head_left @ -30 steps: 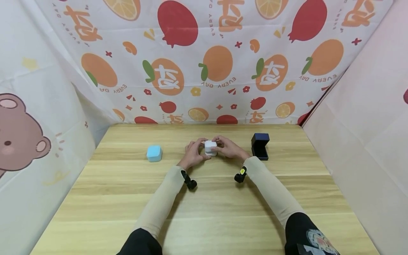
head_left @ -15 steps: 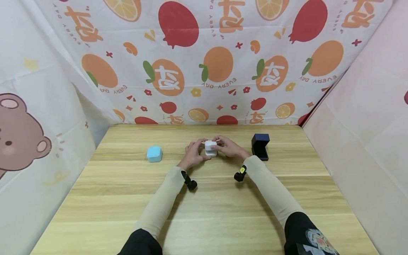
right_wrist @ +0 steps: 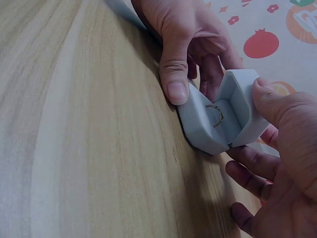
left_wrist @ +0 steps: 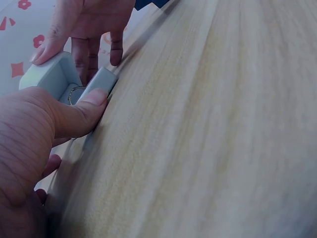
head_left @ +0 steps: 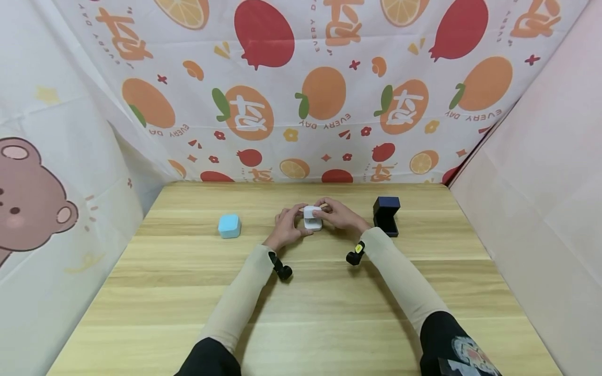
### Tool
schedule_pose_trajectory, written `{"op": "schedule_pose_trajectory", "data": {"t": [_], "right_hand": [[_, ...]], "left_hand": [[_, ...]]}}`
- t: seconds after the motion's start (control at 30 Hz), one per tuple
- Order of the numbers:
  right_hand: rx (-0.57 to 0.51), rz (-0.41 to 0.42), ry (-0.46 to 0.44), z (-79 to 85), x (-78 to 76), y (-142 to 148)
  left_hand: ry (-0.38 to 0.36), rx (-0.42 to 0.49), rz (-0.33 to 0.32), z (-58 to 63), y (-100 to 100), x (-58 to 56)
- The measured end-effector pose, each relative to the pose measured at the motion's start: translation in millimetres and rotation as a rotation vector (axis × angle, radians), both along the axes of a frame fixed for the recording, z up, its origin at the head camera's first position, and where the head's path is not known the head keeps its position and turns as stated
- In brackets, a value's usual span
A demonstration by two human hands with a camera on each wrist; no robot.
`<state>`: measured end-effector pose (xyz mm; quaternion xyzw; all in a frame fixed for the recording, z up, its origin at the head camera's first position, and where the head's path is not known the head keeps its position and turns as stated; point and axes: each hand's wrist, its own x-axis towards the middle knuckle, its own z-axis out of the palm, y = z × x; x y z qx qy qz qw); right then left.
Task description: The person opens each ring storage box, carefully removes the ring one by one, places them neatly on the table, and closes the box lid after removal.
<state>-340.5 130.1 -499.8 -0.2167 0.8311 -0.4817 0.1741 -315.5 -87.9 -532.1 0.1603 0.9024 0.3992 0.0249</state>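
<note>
A white ring box [head_left: 312, 223] stands on the wooden table between both hands, its lid raised. Inside, a thin gold ring [right_wrist: 216, 115] sits upright in the base, visible in both wrist views. My left hand [head_left: 286, 227] grips the base, the thumb pressed on its front edge in the right wrist view. With thumb and fingers, my right hand [head_left: 340, 215] pinches the lid [right_wrist: 242, 101] from the other side. The back of the box is hidden in the head view.
A light blue box [head_left: 229, 226], closed, stands left of the hands. To the right, a dark navy ring box [head_left: 386, 216] stands with its lid up. Behind the wooden table [head_left: 301, 313] hangs a fruit-printed cloth [head_left: 301, 141]; pale cloths flank both sides.
The white ring box's lid has swung up from nearly closed to wide open, lifted by the right hand. The left hand keeps its place at the base.
</note>
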Motion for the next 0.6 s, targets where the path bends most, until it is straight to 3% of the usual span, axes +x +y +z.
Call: {"op": "schedule_pose_trajectory", "data": {"t": [0.6], "right_hand": [[-0.001,0.0,-0.022,-3.6,-4.8,1.0]], "left_hand": [[-0.001,0.009,0.003,1.1,-0.4,-0.2]]}}
